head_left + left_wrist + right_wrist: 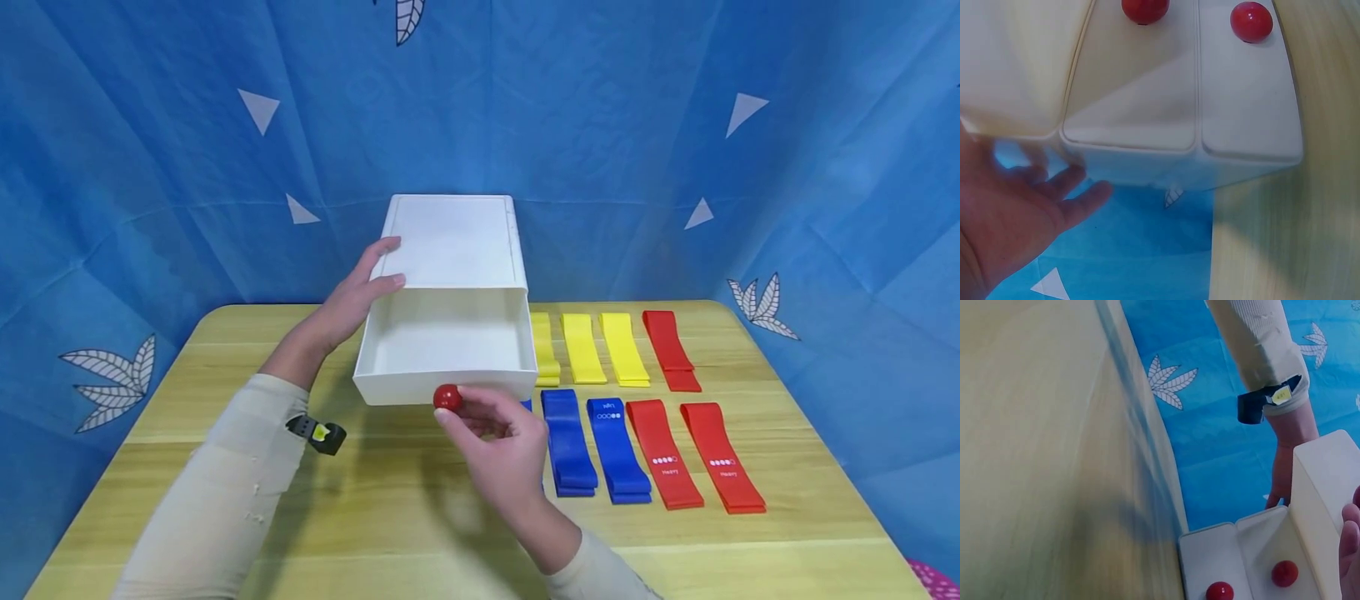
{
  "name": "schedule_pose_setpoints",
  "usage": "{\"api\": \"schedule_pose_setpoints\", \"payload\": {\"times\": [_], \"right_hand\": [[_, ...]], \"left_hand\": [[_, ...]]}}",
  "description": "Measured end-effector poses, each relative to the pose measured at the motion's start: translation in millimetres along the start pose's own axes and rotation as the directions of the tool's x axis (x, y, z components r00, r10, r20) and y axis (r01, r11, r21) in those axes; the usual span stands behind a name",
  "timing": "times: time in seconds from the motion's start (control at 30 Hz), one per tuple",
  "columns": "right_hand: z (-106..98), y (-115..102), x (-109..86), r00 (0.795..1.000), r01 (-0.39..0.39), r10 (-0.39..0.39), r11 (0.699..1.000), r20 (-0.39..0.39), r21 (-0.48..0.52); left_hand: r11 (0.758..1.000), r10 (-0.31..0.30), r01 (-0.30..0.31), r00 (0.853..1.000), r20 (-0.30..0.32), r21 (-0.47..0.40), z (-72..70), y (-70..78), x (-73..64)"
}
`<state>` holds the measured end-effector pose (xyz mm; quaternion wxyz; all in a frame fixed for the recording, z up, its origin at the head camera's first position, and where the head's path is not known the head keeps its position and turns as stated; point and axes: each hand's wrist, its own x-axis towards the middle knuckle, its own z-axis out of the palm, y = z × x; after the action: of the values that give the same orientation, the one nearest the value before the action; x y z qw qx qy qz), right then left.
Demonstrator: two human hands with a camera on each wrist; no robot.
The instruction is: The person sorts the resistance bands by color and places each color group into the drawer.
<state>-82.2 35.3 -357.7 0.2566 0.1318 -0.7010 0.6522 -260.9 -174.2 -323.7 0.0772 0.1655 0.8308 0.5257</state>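
A white drawer cabinet [453, 242] stands at the middle of the wooden table. Its top drawer [397, 389] is pulled out toward me, and its bare inside shows. My right hand [504, 446] pinches the round red knob [447, 397] on that drawer's front between thumb and fingers. At the cabinet's upper left edge, my left hand [351, 302] rests with fingers extended along the side and top. Below, two more drawer fronts show in the left wrist view, each flush and carrying a red knob [1251, 23].
Folded resistance bands lie right of the cabinet: yellow bands [583, 348], blue bands [567, 442] and red bands [722, 458], some partly hidden behind the cabinet and right hand. A blue patterned curtain [600, 150] hangs behind the wooden table [360, 533].
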Motion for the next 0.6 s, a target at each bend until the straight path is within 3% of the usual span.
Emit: {"api": "schedule_pose_setpoints", "payload": {"times": [0.23, 0.6], "right_hand": [[-3.5, -2.0, -4.8, 1.0, -0.005, 0.005, 1.0, 0.025, 0.005], [-9.1, 31.2, -21.1, 0.996, 0.059, -0.061, 0.997, 0.058, 0.043]], "left_hand": [[1.0, -0.002, 0.002, 1.0, 0.007, -0.006, -0.6, 0.6, -0.3], [1.0, -0.004, 0.004, 1.0, 0.008, -0.006, -0.1, 2.6, -1.3]]}}
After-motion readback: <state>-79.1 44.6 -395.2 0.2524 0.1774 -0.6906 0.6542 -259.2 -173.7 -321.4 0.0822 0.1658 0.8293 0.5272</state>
